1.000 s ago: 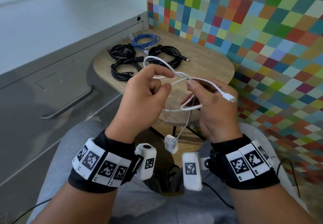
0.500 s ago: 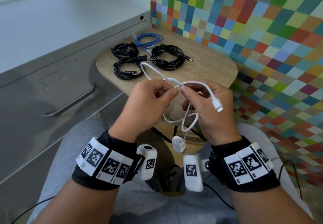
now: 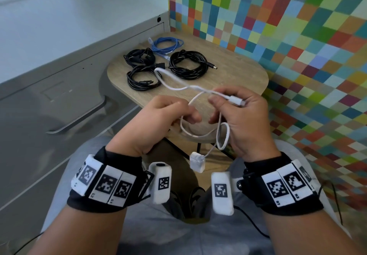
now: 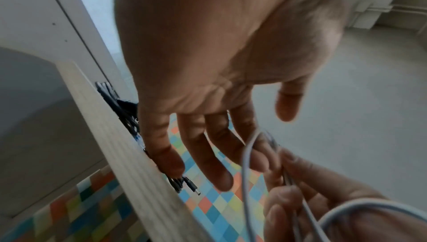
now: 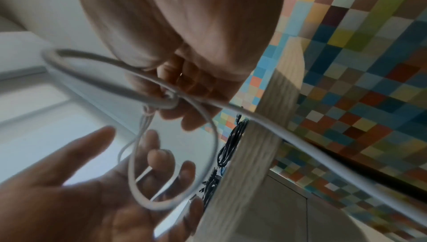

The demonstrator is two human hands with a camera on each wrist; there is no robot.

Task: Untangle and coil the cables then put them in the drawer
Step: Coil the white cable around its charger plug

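While the white cable (image 3: 179, 88) loops in the air above the person's lap, the right hand (image 3: 241, 119) pinches it just behind the plug, and its small white block end (image 3: 197, 161) dangles between the wrists. The left hand (image 3: 156, 123) has its fingers loose and spread, seemingly only brushing a strand, though the wrist view is blurred. Beyond, three black coils (image 3: 187, 64) and a blue coil (image 3: 166, 45) lie on the wooden table (image 3: 238, 75), beside the grey drawer (image 3: 49, 95).
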